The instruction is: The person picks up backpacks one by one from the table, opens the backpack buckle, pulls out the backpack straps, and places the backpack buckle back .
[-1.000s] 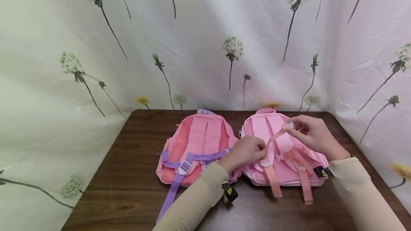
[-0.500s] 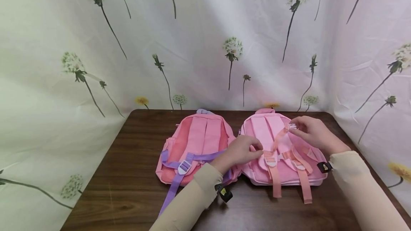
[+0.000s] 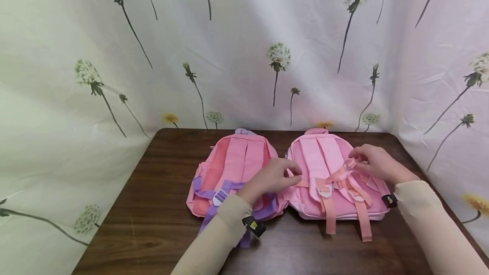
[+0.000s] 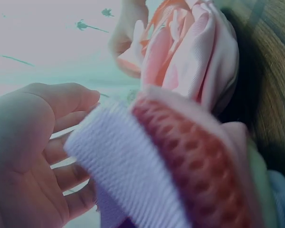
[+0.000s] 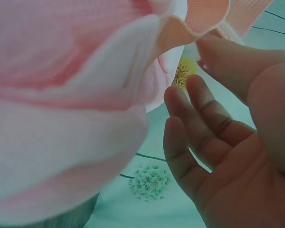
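Observation:
Two pink backpacks lie back panel up, side by side. My right hand [image 3: 376, 164] is at the upper right of the lighter backpack [image 3: 309, 156], pinching the buckle end of a peach strap [image 3: 338, 175]. In the right wrist view, the thumb [image 5: 223, 57] meets this strap while several fingers stay loosely bent. Between the backpacks, my left hand [image 3: 273, 175] hovers with thumb and fingers apart and nothing between them. The left wrist view shows it beside a blurred purple strap [image 4: 118, 156] of the coral-pink backpack [image 3: 217, 160].
The backpacks rest on a dark wooden table [image 3: 153, 173]. White sliders [image 3: 220, 197] sit on their straps, whose loose ends hang toward the front. A dandelion-print curtain [image 3: 237, 54] stands behind the table and along both sides.
My left hand has let go of the peach strap and moved left, toward the coral-pink backpack. My right hand has lowered slightly with the strap, which now hangs slack.

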A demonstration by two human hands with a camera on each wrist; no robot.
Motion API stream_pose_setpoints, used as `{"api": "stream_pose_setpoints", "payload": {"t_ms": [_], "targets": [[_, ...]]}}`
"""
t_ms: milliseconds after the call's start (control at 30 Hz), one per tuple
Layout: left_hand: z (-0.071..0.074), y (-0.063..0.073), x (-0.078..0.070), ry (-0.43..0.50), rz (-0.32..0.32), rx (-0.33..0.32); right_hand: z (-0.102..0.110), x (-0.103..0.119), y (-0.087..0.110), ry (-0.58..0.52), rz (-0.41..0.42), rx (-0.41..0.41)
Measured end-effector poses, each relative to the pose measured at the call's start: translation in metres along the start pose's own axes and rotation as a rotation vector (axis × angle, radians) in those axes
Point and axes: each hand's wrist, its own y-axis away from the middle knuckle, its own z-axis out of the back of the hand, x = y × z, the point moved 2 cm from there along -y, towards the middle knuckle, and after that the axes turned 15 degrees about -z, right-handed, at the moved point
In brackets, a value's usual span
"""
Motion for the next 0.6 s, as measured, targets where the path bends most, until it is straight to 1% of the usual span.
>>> {"api": "stream_pose_setpoints", "payload": {"t_ms": [67, 167, 233, 333, 433, 500, 567, 600], "targets": [[0.004, 0.003, -0.001, -0.003, -0.010, -0.010, 0.001, -0.002, 0.002, 0.004, -0.008, -0.003], [0.013, 0.007, -0.003, -0.013, -0.036, -0.044, 0.001, -0.003, 0.005, 0.011, -0.020, -0.005], [0.019, 0.010, -0.003, -0.030, -0.050, -0.081, 0.001, -0.005, 0.007, 0.021, -0.025, -0.009], [0.029, 0.017, 0.000, -0.064, -0.067, -0.155, 0.001, -0.007, 0.010, 0.039, -0.024, -0.021], [0.041, 0.027, 0.007, -0.124, -0.065, -0.233, 0.002, -0.009, 0.014, 0.059, -0.017, -0.039], [0.051, 0.036, 0.012, -0.181, -0.051, -0.277, 0.003, -0.010, 0.019, 0.068, 0.000, -0.066], [0.064, 0.046, 0.017, -0.259, -0.052, -0.316, 0.007, -0.012, 0.024, 0.078, 0.004, -0.088], [0.072, 0.051, 0.018, -0.294, -0.049, -0.324, 0.009, -0.014, 0.027, 0.085, 0.014, -0.109]]}}
